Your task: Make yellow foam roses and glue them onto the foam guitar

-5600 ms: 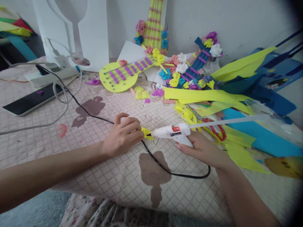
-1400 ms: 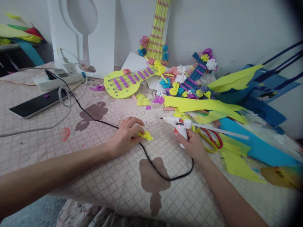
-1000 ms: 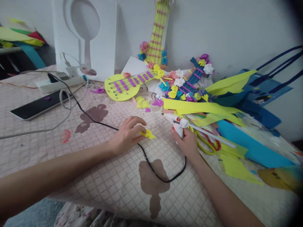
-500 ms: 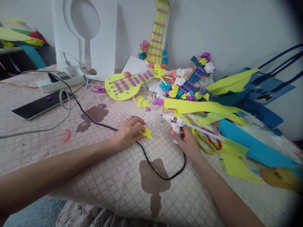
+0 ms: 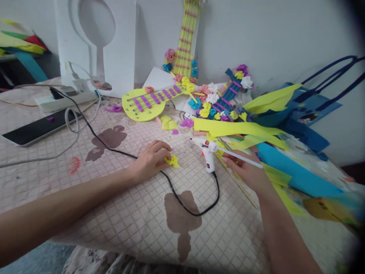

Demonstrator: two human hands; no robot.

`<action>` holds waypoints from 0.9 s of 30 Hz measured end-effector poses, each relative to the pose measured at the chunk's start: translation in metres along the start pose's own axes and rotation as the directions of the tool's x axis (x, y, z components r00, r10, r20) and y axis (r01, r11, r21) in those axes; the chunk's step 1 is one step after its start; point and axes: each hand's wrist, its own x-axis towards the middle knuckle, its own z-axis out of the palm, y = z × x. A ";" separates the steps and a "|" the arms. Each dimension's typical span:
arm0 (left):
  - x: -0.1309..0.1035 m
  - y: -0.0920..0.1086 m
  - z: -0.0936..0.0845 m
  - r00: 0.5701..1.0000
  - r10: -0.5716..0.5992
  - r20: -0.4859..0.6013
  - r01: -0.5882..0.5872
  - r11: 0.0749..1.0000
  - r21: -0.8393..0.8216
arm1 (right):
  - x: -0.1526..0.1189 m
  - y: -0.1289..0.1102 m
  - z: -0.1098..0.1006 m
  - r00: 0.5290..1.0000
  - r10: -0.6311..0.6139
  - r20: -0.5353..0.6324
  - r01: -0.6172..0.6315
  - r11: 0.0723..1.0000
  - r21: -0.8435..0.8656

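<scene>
My left hand (image 5: 152, 160) rests on the table with its fingers closed on a small crumpled yellow paper flower (image 5: 172, 160). To the right of it, a white hot glue gun (image 5: 209, 158) stands on its own, a glue stick poking out of its back and a black cord running from its handle. My right hand (image 5: 251, 171) is just beyond the glue gun, its fingers curled over the handles of a pair of scissors. Only part of the scissors' metal blades (image 5: 224, 144) shows; the handles are hidden under the hand. A thin wooden stick (image 5: 242, 186) lies beside that hand.
Yellow paper strips (image 5: 239, 127) and a blue sheet (image 5: 296, 167) lie to the right. Behind are a yellow paper guitar (image 5: 144, 110) and a blue one with paper flowers (image 5: 228, 97). A power strip (image 5: 65, 101) and black phone-like slab (image 5: 37, 127) lie left.
My right hand has let go of the glue gun and moved right, over the scissors. The glue gun stays standing. My left hand keeps hold of the yellow flower; the view has shifted slightly.
</scene>
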 end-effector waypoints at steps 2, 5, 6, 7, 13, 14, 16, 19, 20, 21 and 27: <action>0.000 -0.001 0.000 1.000 0.001 0.009 -0.001 1.000 -0.002 | -0.001 0.004 -0.010 1.000 0.016 -0.014 -0.018 0.995 -0.098; 0.000 -0.002 0.000 1.000 0.012 0.006 -0.012 1.000 -0.002 | -0.003 0.013 -0.013 1.000 -0.004 0.026 0.010 0.976 -0.219; 0.000 -0.002 0.000 1.000 0.017 0.000 -0.017 1.000 -0.001 | -0.004 0.016 -0.012 0.998 -0.009 0.055 0.023 0.968 -0.250; 0.000 -0.002 0.000 1.000 0.021 -0.005 -0.021 1.000 -0.001 | -0.004 0.019 -0.010 0.996 -0.008 0.085 0.031 0.959 -0.281; 0.000 -0.002 0.001 1.000 0.017 -0.001 -0.017 1.000 -0.006 | -0.003 0.017 0.002 0.978 0.108 0.179 -0.008 0.876 -0.482; 0.000 -0.002 0.001 1.000 0.013 0.001 -0.013 1.000 -0.008 | -0.003 0.015 0.003 0.979 0.118 0.167 -0.016 0.859 -0.512; 0.001 -0.002 0.001 1.000 0.006 0.008 -0.006 1.000 -0.009 | -0.002 0.012 0.004 0.982 0.129 0.137 -0.033 0.835 -0.549; 0.001 -0.002 0.000 1.000 0.004 0.015 -0.003 1.000 -0.007 | -0.003 0.011 0.005 0.982 0.149 0.114 -0.058 0.820 -0.569; 0.001 -0.001 0.000 1.000 0.004 0.017 -0.004 1.000 -0.008 | -0.002 0.012 0.005 0.982 0.153 0.112 -0.062 0.815 -0.576; 0.001 -0.001 0.000 1.000 0.006 0.015 -0.005 1.000 -0.010 | -0.002 0.013 0.005 0.982 0.155 0.111 -0.062 0.809 -0.585; 0.000 -0.001 0.000 1.000 0.014 0.000 -0.014 1.000 -0.026 | -0.002 0.014 0.007 0.984 0.150 0.098 -0.058 0.787 -0.614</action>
